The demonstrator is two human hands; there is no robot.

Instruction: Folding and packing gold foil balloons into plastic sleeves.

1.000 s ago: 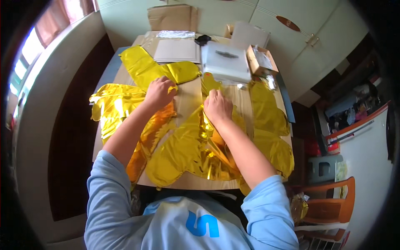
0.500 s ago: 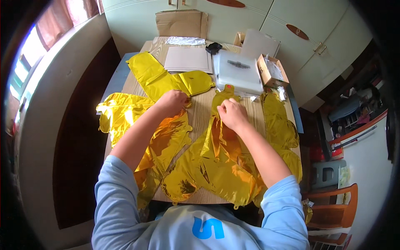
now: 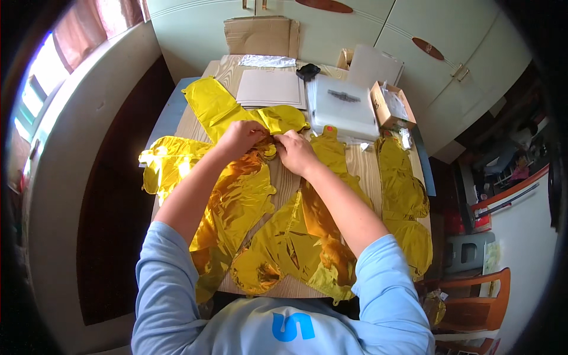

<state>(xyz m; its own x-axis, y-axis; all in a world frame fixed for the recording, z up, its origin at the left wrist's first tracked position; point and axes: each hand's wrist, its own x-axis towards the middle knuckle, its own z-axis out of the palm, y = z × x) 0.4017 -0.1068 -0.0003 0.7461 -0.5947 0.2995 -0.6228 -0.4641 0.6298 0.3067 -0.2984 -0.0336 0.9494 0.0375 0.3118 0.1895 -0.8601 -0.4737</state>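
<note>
Working over a wood-grain tabletop, I've got gold foil pieces across most of it. Flat foil piece at upper left; crumpled foil piece just below, orange showing in its folds; centre foil piece near the front edge; right foil piece along the right side. Far end: pale flat sheets, black object, silver strip, clear plastic stack with a dark emblem, small open box with whitish stuff inside. Room: pale cabinets behind, brown cardboard leaning there, bright window and pink curtain at left, grey stool and orange wooden chair at right. My left hand pinches the crumpled foil piece's upper end; my right hand has its fingertips together at that same end, can't tell if they grip. Versus half a second ago: right hand has left the centre foil piece it was gripping and come across to the left hand; the centre one now lies down, tip near the plastic stack. Left hand stays about where it was.
</note>
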